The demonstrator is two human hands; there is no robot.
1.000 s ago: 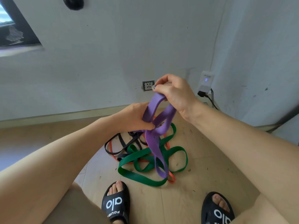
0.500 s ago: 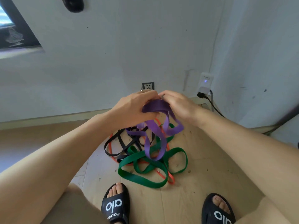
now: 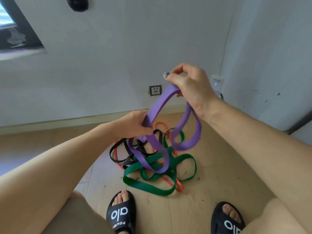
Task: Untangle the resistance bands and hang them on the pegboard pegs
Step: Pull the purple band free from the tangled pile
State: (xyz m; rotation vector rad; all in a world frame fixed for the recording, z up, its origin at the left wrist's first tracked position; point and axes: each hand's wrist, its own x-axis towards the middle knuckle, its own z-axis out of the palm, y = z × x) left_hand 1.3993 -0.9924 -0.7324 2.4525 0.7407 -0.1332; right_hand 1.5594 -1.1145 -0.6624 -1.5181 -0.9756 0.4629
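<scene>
Right hand (image 3: 189, 85) raised above the pile, fingers curled round the top of the purple band (image 3: 187, 144), pinching it at the upper bend. Left hand (image 3: 135, 126) lower and to the left of the right hand, gripping the same purple band lower down along the near strand. Between the hands the band runs taut; below the left hand it drops in a long loop, a second loop hangs under the right wrist. Lower loop ends over the pile on the floor (image 3: 211, 208), cannot tell if it is threaded through the green band (image 3: 145, 185) or just lying across it. Green band lies widest, at the front of the pile; black band (image 3: 118, 160) left of it; orange band (image 3: 179, 186) partly under both, poking out front and back. Step in hand: working the purple band free of the heap, likely. Next move calls for lifting it clear and checking the lower loop isn't caught on green. No pegboard in view. Wall socket (image 3: 155, 90) behind the hands, black sandals (image 3: 120, 215) below the pile.
</scene>
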